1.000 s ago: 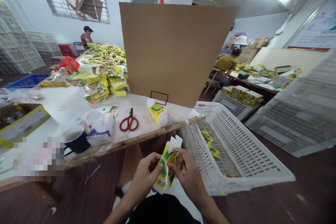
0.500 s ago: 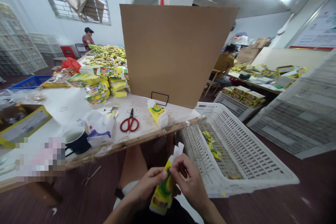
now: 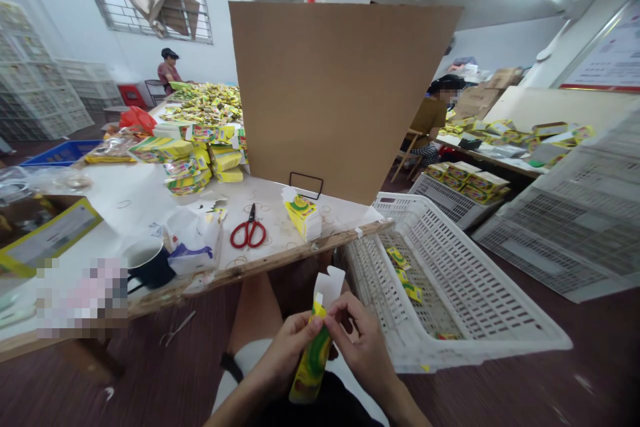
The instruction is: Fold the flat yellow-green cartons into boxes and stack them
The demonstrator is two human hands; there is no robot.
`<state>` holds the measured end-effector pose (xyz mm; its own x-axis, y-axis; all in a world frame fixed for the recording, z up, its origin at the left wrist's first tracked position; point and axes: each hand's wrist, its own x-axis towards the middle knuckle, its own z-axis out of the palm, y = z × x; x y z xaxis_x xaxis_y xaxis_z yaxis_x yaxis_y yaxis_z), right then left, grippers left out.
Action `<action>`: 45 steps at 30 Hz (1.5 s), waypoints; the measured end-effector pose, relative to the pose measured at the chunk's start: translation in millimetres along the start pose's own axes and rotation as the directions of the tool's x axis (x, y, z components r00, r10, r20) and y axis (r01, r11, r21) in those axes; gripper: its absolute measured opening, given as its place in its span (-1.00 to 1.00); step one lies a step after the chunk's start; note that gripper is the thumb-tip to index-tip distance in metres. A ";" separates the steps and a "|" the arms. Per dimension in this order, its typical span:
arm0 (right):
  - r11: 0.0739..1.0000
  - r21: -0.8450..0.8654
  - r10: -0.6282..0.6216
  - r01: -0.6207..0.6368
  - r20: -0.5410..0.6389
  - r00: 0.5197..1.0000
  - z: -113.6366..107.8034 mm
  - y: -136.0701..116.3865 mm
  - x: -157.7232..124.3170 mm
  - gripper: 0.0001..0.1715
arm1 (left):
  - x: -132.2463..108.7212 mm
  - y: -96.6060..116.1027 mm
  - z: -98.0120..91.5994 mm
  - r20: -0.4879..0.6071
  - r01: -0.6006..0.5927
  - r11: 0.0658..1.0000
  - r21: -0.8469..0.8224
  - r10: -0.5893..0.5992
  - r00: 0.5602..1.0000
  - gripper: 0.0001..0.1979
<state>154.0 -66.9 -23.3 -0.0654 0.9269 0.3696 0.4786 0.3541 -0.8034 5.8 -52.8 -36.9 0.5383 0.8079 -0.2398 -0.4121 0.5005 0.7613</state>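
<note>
Above my lap is a yellow-green carton [image 3: 311,363], tilted, with white flaps standing up at its upper end. My left hand [image 3: 290,347] pinches its upper left edge between thumb and fingers. From the right, my right hand [image 3: 361,340] grips the carton near its upper edge, just below the flaps. Beyond them, a stack of flat yellow cartons [image 3: 304,215] lies at the table's front edge. Red-handled scissors [image 3: 249,232] rest left of that stack.
A white plastic crate [image 3: 480,293] with a few small yellow packs stands right of the table [image 3: 280,253]. A large cardboard sheet [image 3: 340,100] stands upright behind the stack. A dark mug [image 3: 153,267] is at the left. Two people sit farther back.
The white flaps at the carton's top have spread wider, and the carton has turned so that less of its printed face shows. Both hands still hold it.
</note>
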 end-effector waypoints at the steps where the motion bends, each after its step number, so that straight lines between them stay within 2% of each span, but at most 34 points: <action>1: 1.000 -0.023 0.003 -0.004 -0.055 0.998 1.1 1.9 -0.5 -0.82 | 2.2 -0.9 -1.2 -0.023 -0.035 0.999 0.037 0.036 0.999 -0.54; 3: 0.998 -0.032 0.046 -0.050 -0.115 0.992 4.7 5.3 -1.8 -0.47 | 5.5 -2.1 -3.9 -0.076 -0.121 0.984 0.133 0.132 0.988 -0.54; 4: 0.996 -0.007 0.088 -0.088 -0.075 0.993 7.1 6.4 -2.6 -0.35 | 6.3 -2.3 -5.3 -0.099 -0.165 0.967 0.193 0.187 0.977 -0.55; 5: 0.991 0.031 0.130 -0.130 0.009 0.992 9.8 7.0 -3.3 -0.34 | 6.6 -2.3 -6.6 -0.117 -0.206 0.945 0.254 0.241 0.963 -0.57; 7: 0.975 0.106 0.173 -0.194 0.182 0.968 15.0 7.2 -4.3 -0.52 | 6.1 -1.9 -8.6 -0.144 -0.242 0.901 0.361 0.311 0.940 -0.59; 8: 0.969 0.131 0.177 -0.209 0.221 0.959 17.1 7.3 -4.5 -0.60 | 5.7 -1.6 -9.3 -0.146 -0.247 0.882 0.402 0.328 0.933 -0.61; 9: 0.967 0.141 0.177 -0.210 0.216 0.960 18.4 7.9 -4.3 -0.63 | 5.3 -1.2 -9.9 -0.138 -0.251 0.864 0.437 0.340 0.930 -0.62; 11: 0.972 0.120 0.186 -0.201 0.127 0.974 18.7 10.6 -3.4 -0.63 | 5.1 0.0 -10.8 -0.094 -0.267 0.821 0.504 0.360 0.928 -0.68; 14: 0.964 0.114 0.239 -0.242 0.036 0.970 13.5 16.0 -1.4 -0.65 | 5.2 3.2 -12.3 -0.045 -0.283 0.757 0.590 0.380 0.924 -0.75; 17: 0.919 0.309 0.255 -0.243 0.002 0.967 6.4 17.0 -0.9 -0.59 | 3.4 8.1 -13.7 -0.040 -0.260 0.785 0.562 0.339 0.940 -0.61; 20: 0.868 0.465 0.221 -0.175 -0.045 0.974 1.0 14.1 -2.0 -0.45 | -0.3 13.3 -13.9 0.044 -0.263 0.835 0.484 0.277 0.960 -0.55; 22: 0.870 0.473 0.174 -0.139 -0.031 0.984 -2.0 12.6 -2.4 -0.47 | -3.0 15.9 -13.6 0.101 -0.275 0.840 0.467 0.259 0.961 -0.55; 25: 0.886 0.445 0.133 -0.131 0.028 0.991 -7.0 11.5 -1.6 -0.51 | -6.7 18.3 -12.5 0.119 -0.277 0.822 0.497 0.252 0.960 -0.54; 30: 0.900 0.397 0.161 -0.182 0.086 0.983 -14.3 10.1 -0.2 -0.47 | -11.1 21.0 -9.1 0.143 -0.278 0.806 0.523 0.238 0.961 -0.37; 33: 0.893 0.393 0.175 -0.219 0.145 0.974 -15.2 11.5 -0.7 -0.40 | -11.2 23.3 -8.4 0.139 -0.248 0.828 0.503 0.205 0.969 -0.32; 36: 0.883 0.381 0.189 -0.274 0.246 0.951 -14.5 14.9 -1.4 -0.52 | -11.0 25.7 -8.9 0.132 -0.190 0.878 0.440 0.147 0.980 -0.41; 39: 0.890 0.330 0.217 -0.314 0.300 0.929 -14.7 16.7 0.1 -0.74 | -11.2 26.2 -9.6 0.184 -0.164 0.906 0.389 0.099 0.978 -0.63; 42: 0.949 0.217 0.188 -0.231 0.200 0.962 -16.8 14.1 4.3 -0.69 | -10.0 23.0 -11.0 0.234 -0.174 0.913 0.369 0.090 0.968 -0.76; 45: 0.985 0.124 0.104 -0.121 0.135 0.985 -18.5 10.5 6.9 -0.62 | -6.7 17.8 -13.5 0.270 -0.178 0.936 0.303 0.095 0.958 -0.75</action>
<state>174.8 -59.1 -20.6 -0.1334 0.9669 0.2174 0.3709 0.2521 -0.8938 -15.1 -45.1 -29.8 0.6752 0.7376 0.0050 -0.2589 0.2307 0.9379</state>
